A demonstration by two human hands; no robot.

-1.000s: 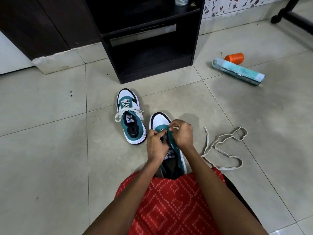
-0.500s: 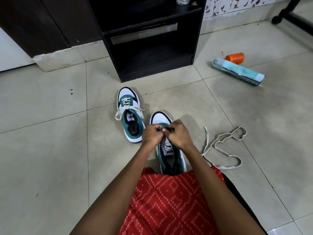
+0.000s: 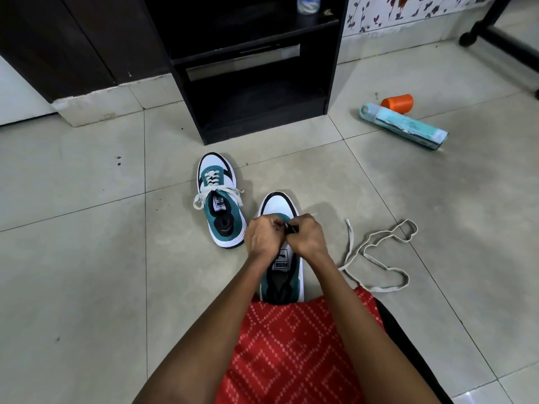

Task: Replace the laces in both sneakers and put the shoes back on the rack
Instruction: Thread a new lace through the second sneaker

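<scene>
Position: near sneaker [image 3: 280, 207] lies on floor tiles [image 3: 87, 287]. Right hand [image 3: 309, 236] pinches a dark lace end [image 3: 292, 228] over its eyelets; left hand [image 3: 262, 239] curls alongside, grip unclear. Laced sneaker [image 3: 220, 199] stands just beside.

Head view looks steeply down, close above the floor [image 3: 87, 287].

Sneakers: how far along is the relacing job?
Done, apparently: old lace pulled from near sneaker, loose on the floor. In hand: left hand and right hand pinch a dark lace at its eyelets. Left: far sneaker wears a white lace, likely unswapped; neither shoe is on the rack.
</scene>
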